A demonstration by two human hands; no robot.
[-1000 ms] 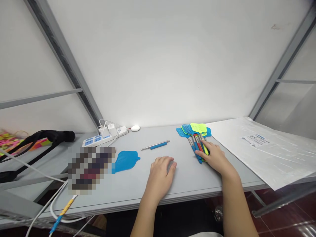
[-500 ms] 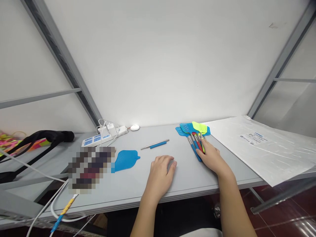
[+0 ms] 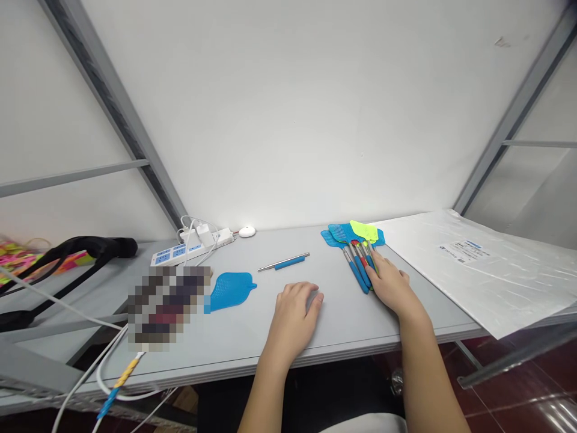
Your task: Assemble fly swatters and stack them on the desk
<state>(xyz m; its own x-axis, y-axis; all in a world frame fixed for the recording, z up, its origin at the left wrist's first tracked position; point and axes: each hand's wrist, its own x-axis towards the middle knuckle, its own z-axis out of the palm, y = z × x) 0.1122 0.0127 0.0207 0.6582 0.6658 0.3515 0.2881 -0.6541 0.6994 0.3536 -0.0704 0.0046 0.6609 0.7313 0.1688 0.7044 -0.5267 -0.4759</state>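
Observation:
Several fly swatters (image 3: 359,267) lie bunched at the back right, with blue and yellow-green heads, metal shafts and coloured grips. My right hand (image 3: 390,285) is closed over the right side of their handles; the fingers partly hide what they grip. My left hand (image 3: 297,313) rests palm down on the table, fingers loosely bent and thumb apart, holding nothing. Beyond it lie a thin metal rod (image 3: 277,263) and a blue handle (image 3: 290,263), side by side. To its left is a loose blue swatter head (image 3: 232,290) with a short stem.
A white power strip (image 3: 169,255) with plugs and cables stands at the back left, beside a small white round device (image 3: 247,231). A pixelated patch covers something at the left. A large white wrapped sheet (image 3: 451,258) lies at the right, overhanging the table's front edge.
My right hand has shifted slightly down and right along the handles, and more of the blue grips show. The left hand has stayed in place.

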